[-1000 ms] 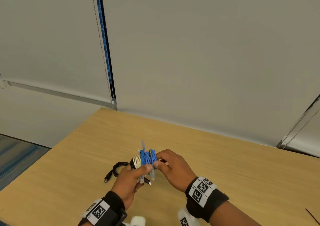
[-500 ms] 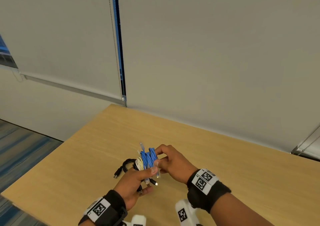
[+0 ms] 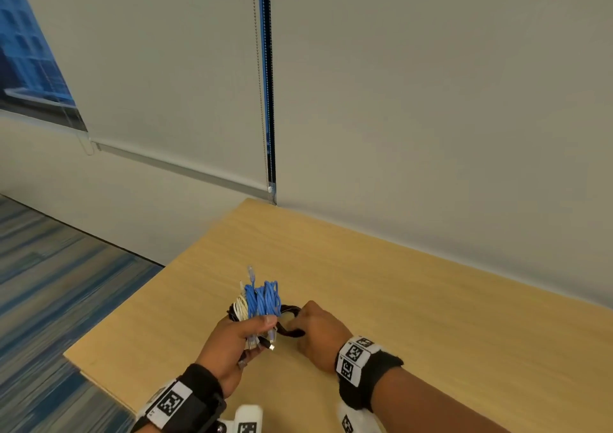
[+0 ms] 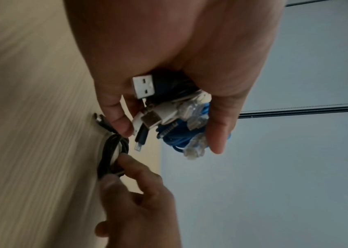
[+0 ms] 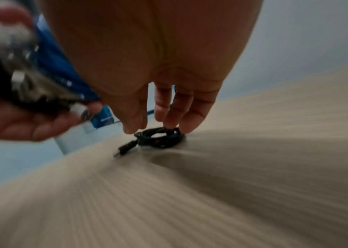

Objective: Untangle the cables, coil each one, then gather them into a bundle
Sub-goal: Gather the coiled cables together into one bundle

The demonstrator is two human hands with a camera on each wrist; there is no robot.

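My left hand (image 3: 243,331) grips an upright bundle of coiled cables: a blue cable (image 3: 263,300), a white cable (image 3: 241,310) and black strands. In the left wrist view, USB plugs (image 4: 143,87) and clear connectors (image 4: 196,146) stick out of that fist. A separate black cable coil (image 3: 291,323) lies on the wooden table (image 3: 431,316) just right of the bundle. My right hand (image 3: 311,328) reaches down onto it. Its thumb and forefinger pinch the black coil (image 4: 112,151), and its fingertips (image 5: 168,117) touch the black coil (image 5: 158,139), whose plug end points left.
The table's left edge (image 3: 139,303) drops to blue striped carpet (image 3: 49,283). A wall with closed roller blinds (image 3: 398,101) and a bead chain (image 3: 260,84) runs along the table's far side. Bare wood stretches to the right.
My right hand has let go of the blue coil and dropped onto the black coil on the table. The left hand still holds the bundle. The head view has swung left.
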